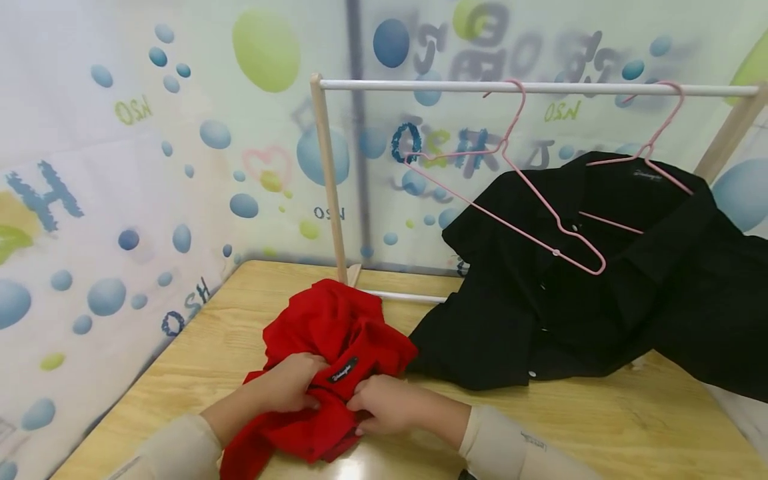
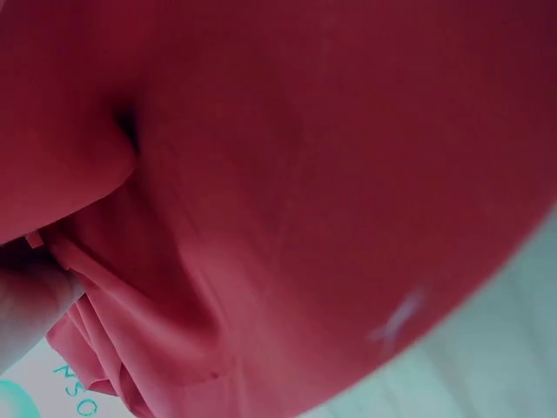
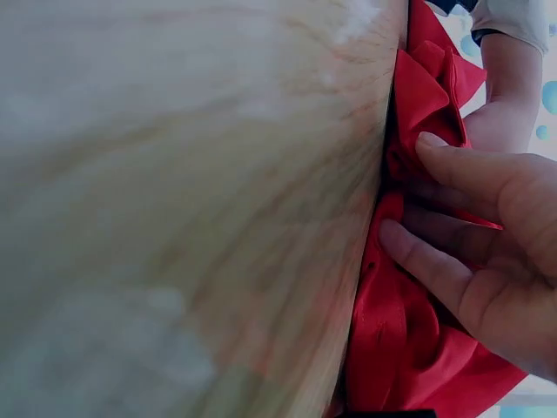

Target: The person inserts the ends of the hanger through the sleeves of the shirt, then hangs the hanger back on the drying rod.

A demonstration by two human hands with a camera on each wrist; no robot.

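A crumpled red shirt with a black label at its neck lies on the wooden table. My left hand grips its fabric left of the label. On the other side, my right hand holds the cloth near the neck opening. The right wrist view shows the thumb and fingers of that hand around red folds, low beside the tabletop. Red cloth fills most of the left wrist view and hides nearly all of the left hand.
Behind the shirt stands a clothes rack with a white rail and wooden posts. A bare pink hanger hangs from it. Right of that, a black shirt on another pink hanger drapes down to the table.
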